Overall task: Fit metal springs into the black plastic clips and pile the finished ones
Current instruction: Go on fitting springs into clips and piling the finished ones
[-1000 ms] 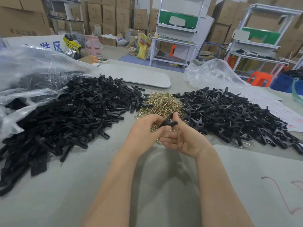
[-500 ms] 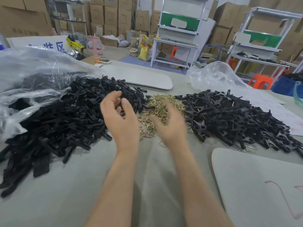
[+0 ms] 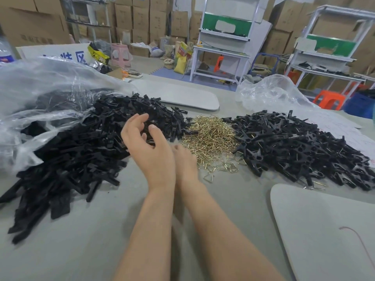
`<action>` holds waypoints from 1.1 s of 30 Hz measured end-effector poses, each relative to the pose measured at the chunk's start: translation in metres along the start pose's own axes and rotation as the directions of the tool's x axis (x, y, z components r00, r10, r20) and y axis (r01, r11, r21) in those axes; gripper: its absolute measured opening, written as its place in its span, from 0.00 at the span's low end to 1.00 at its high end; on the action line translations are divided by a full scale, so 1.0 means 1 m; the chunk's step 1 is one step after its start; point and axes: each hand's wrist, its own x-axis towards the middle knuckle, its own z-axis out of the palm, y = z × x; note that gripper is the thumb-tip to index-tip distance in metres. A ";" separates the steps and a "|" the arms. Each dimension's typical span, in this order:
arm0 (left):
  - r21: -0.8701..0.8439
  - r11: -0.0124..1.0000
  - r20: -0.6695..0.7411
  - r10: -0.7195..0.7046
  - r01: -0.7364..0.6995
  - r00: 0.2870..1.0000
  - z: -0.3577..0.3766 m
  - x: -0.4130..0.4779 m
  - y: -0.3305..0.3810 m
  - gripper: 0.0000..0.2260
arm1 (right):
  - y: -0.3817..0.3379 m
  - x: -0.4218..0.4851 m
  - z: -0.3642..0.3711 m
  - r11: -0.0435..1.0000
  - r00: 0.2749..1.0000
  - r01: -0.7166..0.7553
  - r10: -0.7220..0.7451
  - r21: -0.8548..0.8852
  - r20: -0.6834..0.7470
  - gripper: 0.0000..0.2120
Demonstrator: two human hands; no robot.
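The metal springs (image 3: 211,138) are heaped on the table (image 3: 97,250), between the unfitted black clips (image 3: 81,151) and the finished clips (image 3: 294,149). The left hand (image 3: 151,153) is held at the edge of the unfitted pile, its fingers loosely curled, and nothing is seen in its grip. The right hand (image 3: 185,162) is blurred and half hidden, so the state of its fingers cannot be told.

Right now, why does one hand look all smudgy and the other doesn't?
Head view: the right hand is smeared by blur, so its fingers can't be made out, while the left hand looks sharper. Same view: the bag shines with glare, and the far shelves lean because the wide lens bends the edges.
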 end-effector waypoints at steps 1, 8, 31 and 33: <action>0.027 0.998 0.016 -0.058 0.058 0.998 0.001 0.001 -0.004 0.12 | 0.006 -0.002 -0.004 0.999 0.998 -0.018 0.020 0.033 -0.054 0.16; 0.184 0.828 0.284 -0.561 0.530 0.778 0.008 -0.001 -0.026 0.06 | 0.041 -0.012 -0.036 0.783 0.950 -0.062 0.236 0.618 -0.204 0.11; 0.129 0.823 0.393 -0.554 0.553 0.734 0.014 -0.011 -0.035 0.08 | 0.051 -0.028 -0.049 0.681 0.967 0.030 0.164 0.732 -0.193 0.11; 0.140 0.836 0.384 -0.540 0.531 0.749 0.015 -0.011 -0.036 0.08 | 0.048 -0.028 -0.047 0.695 0.957 0.044 0.176 0.717 -0.230 0.09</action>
